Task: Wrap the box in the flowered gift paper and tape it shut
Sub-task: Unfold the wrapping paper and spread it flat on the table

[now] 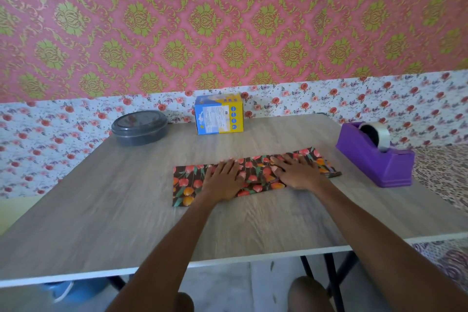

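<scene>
The folded flowered gift paper (pixel 188 182), dark with red and orange blooms, lies flat in the middle of the wooden table (pixel 126 197). My left hand (pixel 224 180) rests palm down on its centre with straight fingers. My right hand (pixel 296 171) lies flat on the paper's right part, fingers spread. The blue and yellow box (pixel 219 114) stands upright at the table's far edge, apart from the paper. A purple tape dispenser (pixel 374 159) with a clear tape roll sits at the right.
A round dark grey lidded container (pixel 139 128) sits at the far left of the table. Flowered wallpaper runs behind the far edge. The table's near edge crosses the lower view, with black legs beneath. A small dark object pokes out under the paper's right end.
</scene>
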The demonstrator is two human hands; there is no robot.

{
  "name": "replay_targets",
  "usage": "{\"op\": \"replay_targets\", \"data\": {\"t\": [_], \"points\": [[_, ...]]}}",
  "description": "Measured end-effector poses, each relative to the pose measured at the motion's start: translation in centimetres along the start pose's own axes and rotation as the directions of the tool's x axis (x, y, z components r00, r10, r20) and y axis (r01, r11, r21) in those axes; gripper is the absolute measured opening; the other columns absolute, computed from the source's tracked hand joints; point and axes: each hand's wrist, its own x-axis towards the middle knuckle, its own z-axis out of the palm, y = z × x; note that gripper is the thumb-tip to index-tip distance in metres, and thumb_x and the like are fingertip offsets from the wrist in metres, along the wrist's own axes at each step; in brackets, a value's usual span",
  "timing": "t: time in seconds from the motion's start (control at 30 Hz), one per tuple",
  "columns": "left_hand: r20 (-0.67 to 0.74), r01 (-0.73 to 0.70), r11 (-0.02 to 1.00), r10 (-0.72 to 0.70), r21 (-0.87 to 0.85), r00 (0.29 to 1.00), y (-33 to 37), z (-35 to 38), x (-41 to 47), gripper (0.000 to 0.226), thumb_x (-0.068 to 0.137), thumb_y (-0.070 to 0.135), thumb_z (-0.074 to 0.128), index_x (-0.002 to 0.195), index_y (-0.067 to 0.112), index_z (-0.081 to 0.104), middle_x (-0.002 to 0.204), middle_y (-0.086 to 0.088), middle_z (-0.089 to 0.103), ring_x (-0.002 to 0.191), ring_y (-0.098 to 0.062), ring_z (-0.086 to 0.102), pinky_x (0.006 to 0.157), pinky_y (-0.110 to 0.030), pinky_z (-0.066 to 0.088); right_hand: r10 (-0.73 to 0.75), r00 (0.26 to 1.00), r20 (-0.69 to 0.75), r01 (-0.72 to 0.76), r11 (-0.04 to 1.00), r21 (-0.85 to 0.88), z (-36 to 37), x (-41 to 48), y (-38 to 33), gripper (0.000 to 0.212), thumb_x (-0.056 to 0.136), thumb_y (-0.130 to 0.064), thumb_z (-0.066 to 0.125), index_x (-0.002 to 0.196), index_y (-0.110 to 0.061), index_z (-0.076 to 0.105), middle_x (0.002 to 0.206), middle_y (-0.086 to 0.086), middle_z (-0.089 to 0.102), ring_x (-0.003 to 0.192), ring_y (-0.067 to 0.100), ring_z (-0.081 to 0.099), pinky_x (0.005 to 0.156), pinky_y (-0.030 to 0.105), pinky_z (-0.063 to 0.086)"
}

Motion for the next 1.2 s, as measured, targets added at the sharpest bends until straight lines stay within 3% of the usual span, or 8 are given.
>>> {"op": "replay_targets", "data": {"t": [0.23,0.33,0.43,0.63,0.83,0.93,1.03,1.2], "points": [[0.057,-0.055,0.996,0.059,-0.073,0.997,-0.8,-1.2,-0.4,0.056,0.106,0.043,0.013,0.155,0.017,0.013,0.164,-0.005,0.006,0.15,-0.024,0.005,0.12,-0.053,0.001,-0.067,0.997,0.022,0.067,0.998,0.022,-0.4,0.6,1.7,0.061,0.098,-0.065,0.013,0.154,-0.044,0.002,0.164,-0.008,-0.007,0.15,0.032,-0.008,0.117,0.063,0.0],[0.024,-0.089,0.951,0.1,-0.296,0.995,-0.3,-3.2,-1.2,0.046,0.106,0.045,0.016,0.127,0.017,0.047,0.146,-0.014,0.043,0.134,-0.03,0.04,0.115,-0.05,0.024,-0.103,0.974,-0.202,0.116,0.992,0.051,-0.1,0.5,1.7,0.065,0.097,-0.066,0.017,0.153,-0.034,0.024,0.157,0.002,0.035,0.144,0.032,0.031,0.115,0.058,0.024],[0.072,-0.149,0.915,0.189,-0.374,0.979,0.2,-4.5,-1.3,0.063,0.094,0.064,0.039,0.142,0.023,0.043,0.145,-0.006,0.047,0.126,-0.025,0.048,0.107,-0.041,0.036,-0.107,0.871,-0.479,0.113,0.993,-0.016,-0.1,0.1,0.9,0.052,0.1,-0.056,0.024,0.129,-0.026,0.055,0.114,0.01,0.069,0.113,0.031,0.061,0.103,0.05,0.041],[-0.149,-0.162,0.967,0.133,-0.199,0.98,0.5,-4.3,0.1,0.059,0.08,0.035,0.077,0.13,0.019,0.049,0.124,-0.006,0.06,0.1,-0.019,0.058,0.083,-0.03,0.049,-0.107,0.701,-0.706,-0.015,0.986,-0.165,-2.0,-1.0,-1.2,0.05,0.101,-0.046,0.03,0.094,-0.017,0.071,0.081,0.008,0.072,0.083,0.028,0.065,0.084,0.041,0.047],[-0.42,-0.062,0.994,0.017,-0.094,0.907,1.3,-6.9,0.3,0.024,0.096,0.018,0.05,0.113,0.029,0.064,0.109,-0.006,0.067,0.093,-0.029,0.064,0.078,-0.037,0.049,-0.364,0.185,-0.913,0.429,0.865,-0.258,-2.4,-1.9,-2.0,0.027,0.098,-0.022,0.047,0.089,-0.008,0.068,0.086,0.004,0.068,0.083,0.022,0.058,0.074,0.036,0.049],[-0.513,-0.01,1.0,0.005,-0.006,0.859,1.6,-8.2,0.9,0.039,0.09,0.003,0.051,0.123,0.024,0.056,0.112,-0.007,0.064,0.099,-0.029,0.062,0.08,-0.038,0.045,-0.536,0.454,-0.712,0.565,0.791,-0.235,-1.4,-2.4,-2.6,0.02,0.091,-0.02,0.053,0.08,-0.013,0.067,0.078,0.002,0.067,0.074,0.02,0.062,0.063,0.034,0.052],[-0.656,0.054,0.977,0.097,0.205,0.748,1.7,-8.0,1.4,0.063,0.075,-0.01,0.058,0.13,0.014,0.042,0.122,-0.008,0.05,0.109,-0.027,0.049,0.092,-0.037,0.042,-0.474,0.776,-0.416,0.468,0.875,-0.126,-0.5,-1.7,-2.4,0.025,0.089,-0.033,0.059,0.111,-0.027,0.07,0.119,-0.006,0.066,0.113,0.017,0.058,0.086,0.033,0.049],[-0.575,-0.042,0.971,0.173,0.234,0.8,1.2,-5.6,1.8,0.04,0.081,-0.008,0.054,0.114,0.013,0.057,0.117,-0.006,0.051,0.108,-0.025,0.051,0.09,-0.036,0.043,-0.386,0.882,-0.269,0.392,0.919,-0.035,0.0,-1.0,-1.8,0.058,0.09,-0.06,0.054,0.143,-0.041,0.043,0.152,-0.013,0.04,0.139,0.021,0.036,0.109,0.045,0.033]]}}
